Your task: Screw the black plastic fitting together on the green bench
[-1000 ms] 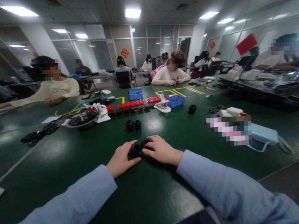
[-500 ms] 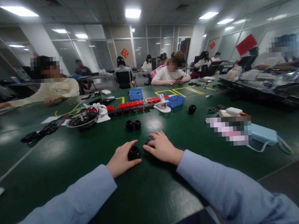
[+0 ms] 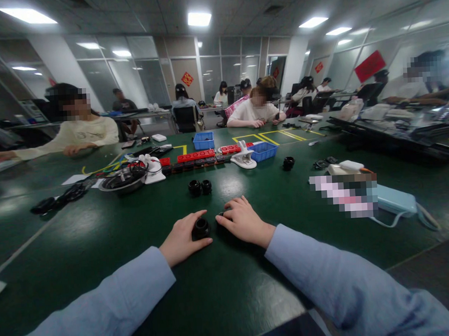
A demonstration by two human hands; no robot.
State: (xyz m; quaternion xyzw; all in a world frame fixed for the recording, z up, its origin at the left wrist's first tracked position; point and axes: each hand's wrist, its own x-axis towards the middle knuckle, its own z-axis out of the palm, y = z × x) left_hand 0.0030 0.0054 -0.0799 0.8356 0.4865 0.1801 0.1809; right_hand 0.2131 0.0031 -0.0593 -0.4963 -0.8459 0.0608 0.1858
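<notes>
On the green table, my left hand [image 3: 179,240] curves around a black round hollow fitting [image 3: 201,228], thumb on the near side and fingers on the far side. The fitting stands upright with its opening facing up. Just to the right, my right hand [image 3: 246,221] is closed over another dark piece [image 3: 223,217], mostly hidden under the fingers and seemingly a similar black fitting. Two more black fittings [image 3: 200,187] stand side by side beyond my hands. A further black fitting [image 3: 288,163] sits farther right.
Across the table lie red and black strips [image 3: 196,156], blue bins [image 3: 203,140], a white clip stand [image 3: 243,157] and a metal bowl [image 3: 123,181] with cables. A light-blue case [image 3: 395,199] lies right. Several people sit around, one person [image 3: 257,111] opposite.
My hands and the black fittings keep practically the same places. The person opposite has shifted their hands and head slightly.
</notes>
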